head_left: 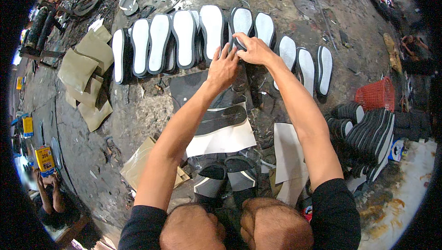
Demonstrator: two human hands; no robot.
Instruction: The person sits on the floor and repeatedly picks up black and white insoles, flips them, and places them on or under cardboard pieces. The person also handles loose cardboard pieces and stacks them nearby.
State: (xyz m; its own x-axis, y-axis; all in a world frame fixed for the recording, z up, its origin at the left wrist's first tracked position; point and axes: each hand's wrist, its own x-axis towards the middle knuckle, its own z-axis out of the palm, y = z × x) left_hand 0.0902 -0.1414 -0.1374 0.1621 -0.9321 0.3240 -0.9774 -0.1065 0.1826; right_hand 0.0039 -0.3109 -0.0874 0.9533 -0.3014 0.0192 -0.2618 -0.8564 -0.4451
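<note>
Grip, right hand [254, 50]: fingers curled over the near end of one white-topped shoe sole [241, 23], pinching it.
Grip, left hand [223, 68]: flat and released, fingertips pressing beside the same sole; holds nothing.
Sole location: in the row of soles [184, 38] standing on edge along the far side of the floor [138, 112].
Orientation: long axis runs away from the person; white face toward the camera, toe end far.
Adjacent: dark cut sheets [216, 121] near the forearms; black sole stack [373, 135] and red basket [376, 94] at right; tan pieces [87, 61] at left.
Risk: the overlapped row likely topples sideways if the pinched sole is pulled out abruptly.
</note>
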